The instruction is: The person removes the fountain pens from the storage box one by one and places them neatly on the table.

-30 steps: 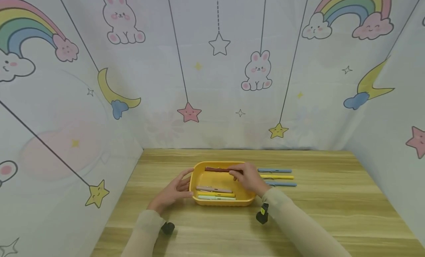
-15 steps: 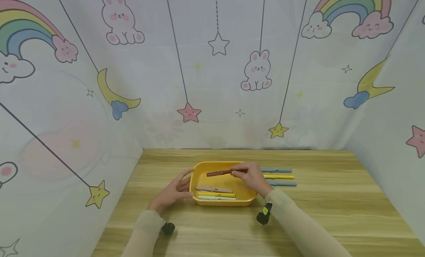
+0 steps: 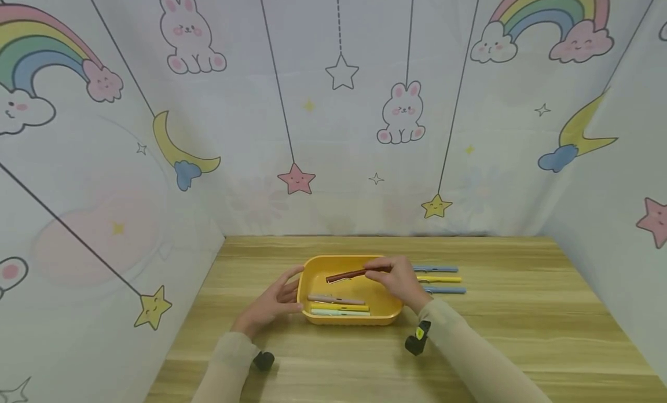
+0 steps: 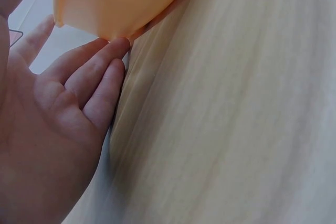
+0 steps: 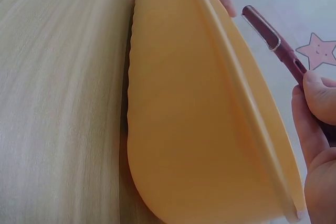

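My right hand (image 3: 400, 284) pinches a dark red fountain pen (image 3: 345, 275) over the yellow plastic tray (image 3: 385, 320). In the right wrist view the pen (image 5: 261, 27), with its cap and metal clip, slants above the tray's rim. My left hand (image 3: 270, 303) rests its extended fingers against the tray's left side, and the left wrist view has its fingertips (image 4: 119, 46) touching the tray's outer wall. Along the tray's near side lie a pale pinkish pen (image 3: 339, 300), a yellow pen (image 3: 341, 307) and a mint-green pen (image 3: 341, 313), side by side.
Right of the tray, a blue pen (image 3: 440, 269), another yellow pen (image 3: 443, 279) and a second blue pen (image 3: 448, 290) lie in a row on the wooden table (image 3: 521, 333). Cloth walls (image 3: 344, 131) printed with cartoons stand behind and at both sides.
The dark red pen's left end has swung toward the near side of the tray, and my right hand has shifted slightly right. My left hand stays at the tray's side.
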A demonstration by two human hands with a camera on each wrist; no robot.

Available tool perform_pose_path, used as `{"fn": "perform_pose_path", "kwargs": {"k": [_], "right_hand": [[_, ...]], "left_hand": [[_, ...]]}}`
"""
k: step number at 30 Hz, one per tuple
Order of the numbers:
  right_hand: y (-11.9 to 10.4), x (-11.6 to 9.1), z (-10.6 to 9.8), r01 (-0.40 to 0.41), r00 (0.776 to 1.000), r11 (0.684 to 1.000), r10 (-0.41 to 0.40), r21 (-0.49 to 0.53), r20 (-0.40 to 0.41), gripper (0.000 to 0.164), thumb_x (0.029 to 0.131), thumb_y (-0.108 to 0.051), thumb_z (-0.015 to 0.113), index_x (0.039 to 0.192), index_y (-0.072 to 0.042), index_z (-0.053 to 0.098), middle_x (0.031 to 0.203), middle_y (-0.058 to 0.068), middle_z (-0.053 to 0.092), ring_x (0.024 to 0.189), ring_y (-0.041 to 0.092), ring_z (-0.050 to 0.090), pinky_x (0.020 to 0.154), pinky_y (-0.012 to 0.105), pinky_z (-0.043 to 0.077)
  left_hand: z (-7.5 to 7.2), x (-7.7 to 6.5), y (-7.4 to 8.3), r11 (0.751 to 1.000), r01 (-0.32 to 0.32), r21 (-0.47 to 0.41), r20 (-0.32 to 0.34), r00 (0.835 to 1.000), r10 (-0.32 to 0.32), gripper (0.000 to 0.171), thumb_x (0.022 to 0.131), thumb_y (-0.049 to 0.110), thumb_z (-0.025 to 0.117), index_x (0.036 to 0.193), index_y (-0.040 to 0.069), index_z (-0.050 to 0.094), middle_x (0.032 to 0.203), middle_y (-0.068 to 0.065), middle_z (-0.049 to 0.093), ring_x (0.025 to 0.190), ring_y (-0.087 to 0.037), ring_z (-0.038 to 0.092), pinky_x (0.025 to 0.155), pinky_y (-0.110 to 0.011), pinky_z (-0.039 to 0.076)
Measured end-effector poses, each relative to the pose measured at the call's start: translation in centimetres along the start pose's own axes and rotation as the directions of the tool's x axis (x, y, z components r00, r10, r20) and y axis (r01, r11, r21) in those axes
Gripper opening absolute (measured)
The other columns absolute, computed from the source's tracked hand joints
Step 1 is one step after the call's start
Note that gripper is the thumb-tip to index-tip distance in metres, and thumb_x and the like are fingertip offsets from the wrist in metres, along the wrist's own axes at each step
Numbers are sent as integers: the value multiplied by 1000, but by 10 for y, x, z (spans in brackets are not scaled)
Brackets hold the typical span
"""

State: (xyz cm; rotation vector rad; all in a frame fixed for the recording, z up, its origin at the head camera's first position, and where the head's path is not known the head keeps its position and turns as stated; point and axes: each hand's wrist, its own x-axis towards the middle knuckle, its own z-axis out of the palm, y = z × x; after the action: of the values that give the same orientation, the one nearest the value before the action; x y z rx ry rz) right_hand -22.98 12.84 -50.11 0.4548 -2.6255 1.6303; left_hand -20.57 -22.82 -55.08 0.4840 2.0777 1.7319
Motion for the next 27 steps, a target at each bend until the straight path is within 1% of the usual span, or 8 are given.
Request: {"fn": "perform_pose_path", "kwargs": {"k": [3,6,9,13,16,20,22,27], "right_hand": [[0,-1,-2,-6,1000,1000,6,19,-6,20,92,-11,82,111,-6,83,111,6,80,106,24,73,80,30,61],[0,-1,-3,0,1000,999,1,43,-9,19,92,-11,82,110,-6,83,110,6,80,101,23,74,78,29,61],[3,-1,-4,13,1000,997,-12,80,-16,17,92,-13,82,108,-8,84,107,6,80,95,20,75,76,29,62],[6,-1,-4,28,999,994,-24,108,-35,14,92,-15,82,106,-12,85,106,5,81,93,17,76,77,28,62],[6,-2,-6,18,999,992,-12,123,-44,13,92,-17,83,105,-15,86,106,4,81,93,18,76,78,28,62],[7,-5,-9,-6,999,990,12,144,-42,12,93,-18,83,104,-18,86,107,2,81,93,19,75,80,31,62],[7,-6,-12,-8,999,989,14,147,-40,12,93,-17,82,104,-18,86,107,2,80,93,19,75,80,32,63],[9,-10,-19,12,999,988,-5,151,-45,16,93,-14,82,108,-11,85,109,6,80,95,20,76,80,31,63]], "left_hand": [[0,0,0,1000,3,1,-3,1000,-3,92,97,9,76,168,27,21,169,-23,29,152,-43,37,123,-58,30],[0,0,1,1000,13,7,-10,1000,-13,92,97,11,77,168,28,21,170,-21,29,153,-41,36,123,-57,30],[0,0,2,1000,22,5,-15,1000,-22,93,96,12,78,167,30,22,170,-20,29,154,-40,35,124,-56,29],[-1,-1,2,1000,9,-2,-7,1000,-9,93,96,10,78,168,28,21,170,-22,28,153,-42,36,124,-57,29],[-1,-1,1,1000,-4,-8,-1,1000,4,93,96,7,77,168,26,21,169,-24,28,152,-44,37,123,-58,29],[-1,-1,0,1000,-7,-8,-1,1000,7,93,96,7,77,168,26,21,169,-24,29,151,-43,37,123,-57,30],[-1,-1,-1,1000,-6,-7,-1,1000,6,93,96,7,77,168,27,21,169,-24,29,152,-43,37,123,-57,30],[-1,-1,-1,1000,6,-1,-8,1000,-6,93,97,9,77,168,28,21,169,-23,29,153,-42,36,123,-57,29]]}}
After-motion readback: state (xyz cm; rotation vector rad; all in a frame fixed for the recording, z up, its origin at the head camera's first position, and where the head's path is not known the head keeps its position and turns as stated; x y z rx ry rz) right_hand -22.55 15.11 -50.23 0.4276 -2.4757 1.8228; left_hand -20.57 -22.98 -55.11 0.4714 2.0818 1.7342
